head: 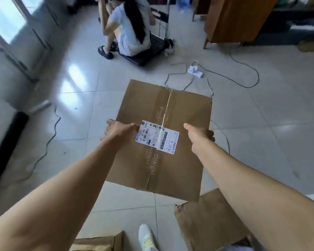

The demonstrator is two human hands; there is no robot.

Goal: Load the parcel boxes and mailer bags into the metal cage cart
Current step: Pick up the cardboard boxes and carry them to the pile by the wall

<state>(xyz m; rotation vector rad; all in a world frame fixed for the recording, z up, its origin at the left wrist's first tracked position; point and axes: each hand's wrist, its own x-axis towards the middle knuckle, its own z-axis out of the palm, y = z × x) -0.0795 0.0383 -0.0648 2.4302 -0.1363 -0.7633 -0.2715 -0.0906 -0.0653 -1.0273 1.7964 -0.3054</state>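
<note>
A large brown parcel box (pixel 172 109) with a white shipping label and a taped seam is held up above the tiled floor in the middle of the view. My left hand (pixel 119 130) grips its left edge, thumb on top and fingers curled down over the side. My right hand (pixel 198 136) grips the right edge the same way. No metal cage cart is in view.
Two more cardboard boxes lie near my feet, one at the bottom right (pixel 210 220) and one at the bottom left (pixel 98 241). A person (pixel 129 28) sits on a low platform trolley ahead. A power strip (pixel 194 70) and cables trail across the floor. A wooden cabinet (pixel 230 19) stands at the far right.
</note>
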